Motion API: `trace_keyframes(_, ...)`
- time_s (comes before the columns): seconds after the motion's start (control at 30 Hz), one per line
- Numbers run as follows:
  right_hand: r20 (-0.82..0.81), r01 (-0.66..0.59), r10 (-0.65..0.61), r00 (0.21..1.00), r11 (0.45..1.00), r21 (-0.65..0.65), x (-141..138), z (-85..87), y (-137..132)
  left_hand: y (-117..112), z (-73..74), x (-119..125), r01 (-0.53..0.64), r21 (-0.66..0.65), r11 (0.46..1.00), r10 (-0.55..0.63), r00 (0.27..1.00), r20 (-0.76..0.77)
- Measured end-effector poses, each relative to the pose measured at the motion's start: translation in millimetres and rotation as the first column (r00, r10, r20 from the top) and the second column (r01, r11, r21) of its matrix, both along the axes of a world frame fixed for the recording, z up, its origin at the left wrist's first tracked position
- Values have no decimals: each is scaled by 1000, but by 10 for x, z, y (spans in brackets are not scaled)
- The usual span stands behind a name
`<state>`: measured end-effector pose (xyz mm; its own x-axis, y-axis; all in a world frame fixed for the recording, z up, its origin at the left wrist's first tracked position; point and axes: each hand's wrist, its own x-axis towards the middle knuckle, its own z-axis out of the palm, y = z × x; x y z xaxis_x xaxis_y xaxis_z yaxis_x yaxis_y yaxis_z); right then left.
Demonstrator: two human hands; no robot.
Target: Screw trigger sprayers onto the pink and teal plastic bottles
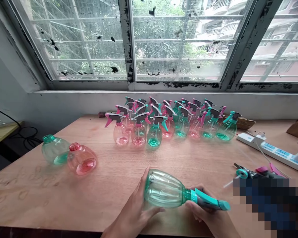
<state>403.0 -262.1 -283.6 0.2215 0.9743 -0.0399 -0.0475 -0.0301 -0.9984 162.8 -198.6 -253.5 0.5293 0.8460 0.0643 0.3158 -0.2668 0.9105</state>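
Note:
A clear green spray bottle [165,188] lies sideways between my hands, above the front of the table. My left hand [136,205] cups the rounded base end of its body, thumb underneath. At the neck, my right hand [206,211] grips the spray head [208,201], which is teal and dark grey and points right. The head sits on the bottle's neck; how tightly, I cannot tell. To the left stand two bottles without heads, a green one [54,150] and a pink one [81,159].
Several pink and green spray bottles with heads [154,132] stand grouped at the back of the wooden table [119,191]. A white power strip [273,150] lies at the right. Loose spray heads [250,172] are near it, partly behind a blurred patch. Windows [176,43] are behind.

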Motion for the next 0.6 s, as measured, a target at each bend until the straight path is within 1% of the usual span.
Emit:
trace_keyframes(0.13, -33, -7, 8, 999, 1000, 15, -18, -44, -20, -13, -64, -29, -12, 2, 1000, 12, 997, 80)
trace_keyframes(0.27, -39, -40, 42, 998, 998, 52, 19, -62, -15, -16, -92, -84, 78, -11, 997, -75, 983, 170)
trace_keyframes(0.37, -72, -32, 37, 997, 997, 68, 27, -17, -5, -8, -76, -104, 113, -6, 994, -111, 987, 117)
trace_keyframes(0.5, -181, -36, 51, 982, 996, 86, 3, 82, 4, -30, -98, -71, 58, 69, 996, -61, 997, 44)
trace_keyframes(0.6, -216, -28, 43, 976, 997, 71, -10, 84, 5, -66, -109, -47, 30, 71, 997, -35, 997, 73)
